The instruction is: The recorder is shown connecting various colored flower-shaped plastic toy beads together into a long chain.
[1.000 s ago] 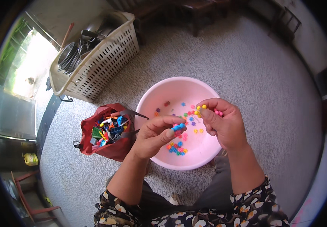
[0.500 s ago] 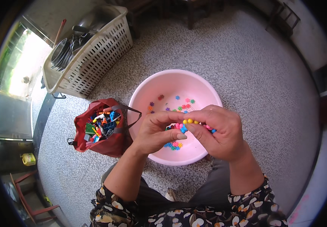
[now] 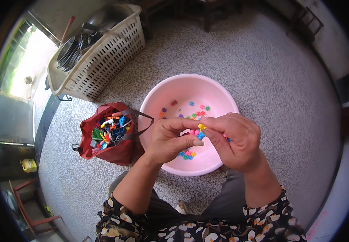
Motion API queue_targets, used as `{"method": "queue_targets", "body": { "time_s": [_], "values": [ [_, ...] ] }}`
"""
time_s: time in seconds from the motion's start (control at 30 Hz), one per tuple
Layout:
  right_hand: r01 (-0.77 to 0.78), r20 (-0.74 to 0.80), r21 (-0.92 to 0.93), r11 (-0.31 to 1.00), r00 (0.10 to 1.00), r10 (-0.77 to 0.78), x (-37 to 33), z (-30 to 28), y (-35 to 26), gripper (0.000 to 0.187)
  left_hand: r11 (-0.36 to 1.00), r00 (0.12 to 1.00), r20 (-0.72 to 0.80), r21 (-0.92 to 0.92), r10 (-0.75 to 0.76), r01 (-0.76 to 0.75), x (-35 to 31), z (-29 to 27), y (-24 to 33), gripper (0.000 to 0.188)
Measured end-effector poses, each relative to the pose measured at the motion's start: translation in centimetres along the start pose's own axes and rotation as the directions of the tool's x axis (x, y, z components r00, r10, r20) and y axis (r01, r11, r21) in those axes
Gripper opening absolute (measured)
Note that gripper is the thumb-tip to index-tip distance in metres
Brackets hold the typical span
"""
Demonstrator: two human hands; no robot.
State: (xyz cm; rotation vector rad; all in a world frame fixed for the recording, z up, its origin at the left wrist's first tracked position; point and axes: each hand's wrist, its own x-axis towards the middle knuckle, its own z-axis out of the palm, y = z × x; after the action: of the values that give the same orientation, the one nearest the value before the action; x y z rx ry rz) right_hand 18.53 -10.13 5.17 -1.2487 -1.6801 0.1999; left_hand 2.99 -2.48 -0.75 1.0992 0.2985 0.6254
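Observation:
Over a pink plastic basin, my two hands meet fingertip to fingertip. My left hand pinches a small cluster of flower-shaped plastic toy pieces, blue and pink, between thumb and fingers. A yellow toy piece with rounded knobs is pinched in my right hand, touching or right beside the cluster. A bit of blue shows under the right fingers, the rest being hidden. More coloured flower-shaped pieces lie scattered on the basin's bottom, partly covered by my hands.
Left of the basin stands a red fabric bag full of mixed toy parts, its dark handle loop reaching the basin rim. Behind it, a cream slotted plastic basket holds pans. A yellow container and a reddish wooden chair frame are at far left.
The yellow piece has turned between my fingertips and shows less of itself. My right fingers have closed in on the cluster. The whole view has shifted slightly.

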Motion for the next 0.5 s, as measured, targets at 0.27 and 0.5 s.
{"method": "queue_targets", "body": {
  "time_s": [0.27,0.5],
  "values": [
    [-0.038,-0.010,-0.032,0.999,0.999,0.037,0.1,0.9,-0.5,0.016,0.998,0.996,-0.089,-0.059,0.019,-0.024,-0.5,0.1,0.5,0.030],
    [-0.164,-0.051,0.271,0.948,0.981,0.185,-0.2,1.6,0.3,0.015,0.986,0.998,-0.045,-0.157,0.040,-0.046,-0.2,-0.1,0.6,0.035]
  ]
}}
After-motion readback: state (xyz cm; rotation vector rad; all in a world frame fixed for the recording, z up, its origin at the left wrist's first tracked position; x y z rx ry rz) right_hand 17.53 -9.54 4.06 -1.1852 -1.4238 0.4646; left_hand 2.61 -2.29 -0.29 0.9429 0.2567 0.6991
